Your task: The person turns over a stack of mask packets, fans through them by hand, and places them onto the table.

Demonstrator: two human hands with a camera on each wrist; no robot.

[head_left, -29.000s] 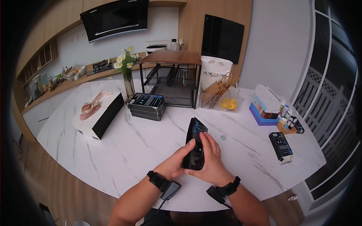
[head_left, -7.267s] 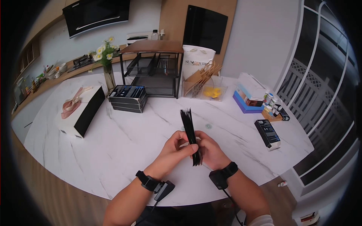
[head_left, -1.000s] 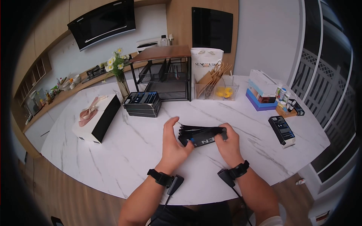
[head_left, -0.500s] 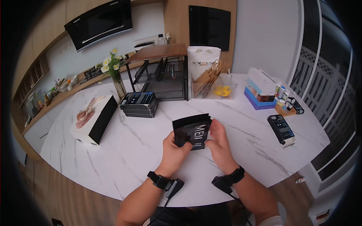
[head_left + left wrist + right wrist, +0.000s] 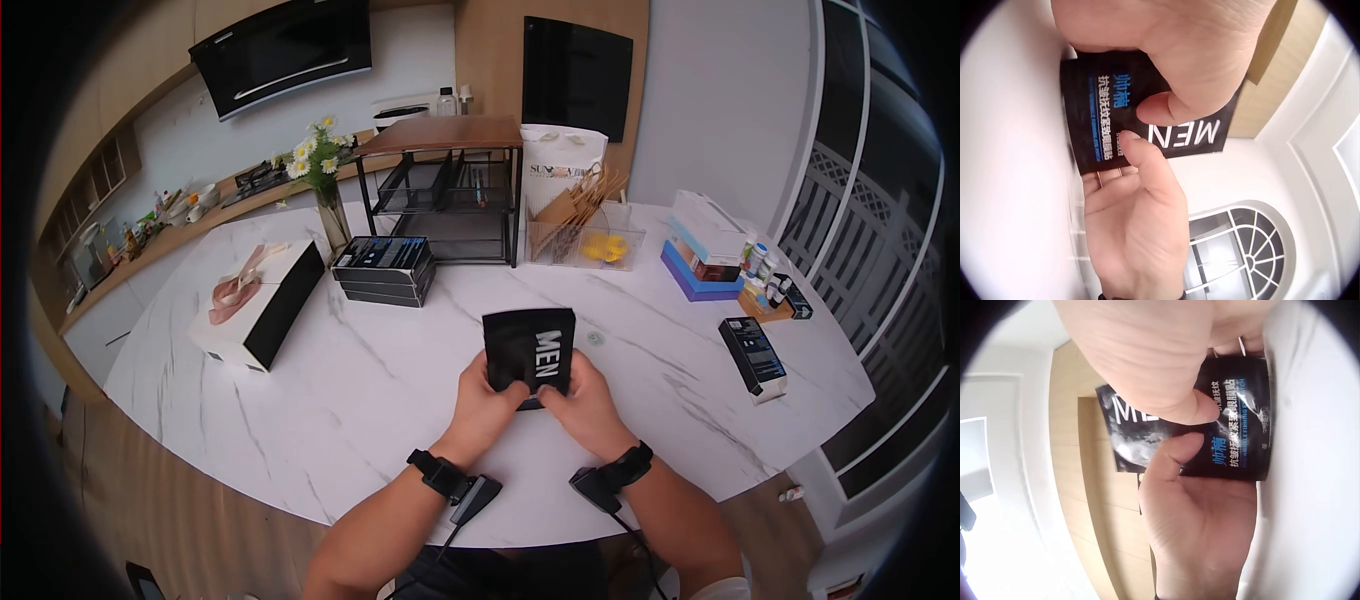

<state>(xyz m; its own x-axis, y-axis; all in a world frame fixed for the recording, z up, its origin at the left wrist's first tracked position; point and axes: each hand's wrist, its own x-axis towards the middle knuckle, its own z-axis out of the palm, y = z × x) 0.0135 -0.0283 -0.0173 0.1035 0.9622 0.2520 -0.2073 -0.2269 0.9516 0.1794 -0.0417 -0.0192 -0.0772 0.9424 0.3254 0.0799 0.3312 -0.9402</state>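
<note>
In the head view, a stack of black eye-patch sachets (image 5: 520,340) stands upright over the front of the white marbled table (image 5: 330,420), its printed face towards me. My left hand (image 5: 482,408) grips the lower left side and my right hand (image 5: 590,408) the lower right. Both thumbs press on the front, tips close together, while most of the other fingers are hidden behind. Up close in the left wrist view, white MEN lettering and blue print show on the front sachet (image 5: 1104,112). The right wrist view shows the sachet's (image 5: 1241,437) lower end near the tabletop.
A black box (image 5: 752,358) with a white end lies at right, near a stack of cartons (image 5: 700,290) and small bottles (image 5: 762,262). Further back are stacked black boxes (image 5: 383,272), a mesh organiser (image 5: 440,195) and a clear bin (image 5: 580,245). A white gift box (image 5: 255,305) lies left.
The sachets were fanned and sideways a second ago, then turned upright; now they are evened into a flat stack. My right hand has closed in from the side onto the lower right edge.
</note>
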